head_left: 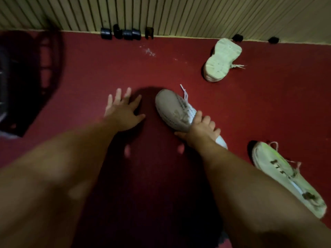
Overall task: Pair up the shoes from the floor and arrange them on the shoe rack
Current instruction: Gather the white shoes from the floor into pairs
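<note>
— Where do our hands stand?

— Our right hand grips the white knit sneaker at its middle. The fingers curl over the laced top and the thumb comes in along the near side by the sole. Our left hand is out to the left of that shoe, palm down, fingers spread wide and straight, holding nothing. We cannot tell whether it touches the red floor or hangs just above it.

— And the sneaker itself?

— It is near the middle of the floor, toe pointing away from us and a little left, heel hidden behind our wrist. One white lace trails off toward the wall. A dark shadow lies on the floor just left of the toe; whether the sole is on the floor or raised, we cannot say.

— What other shoes do we see?

— Two. An upturned shoe lies sole up near the slatted wall, far right, well apart from our hands. A lime-trimmed shoe lies on its side at the right, partly behind our right forearm.

— Anything else?

— Some dark cylinders sit in a row at the foot of the wall. A dark shape fills the left edge, too dim to make out.
</note>
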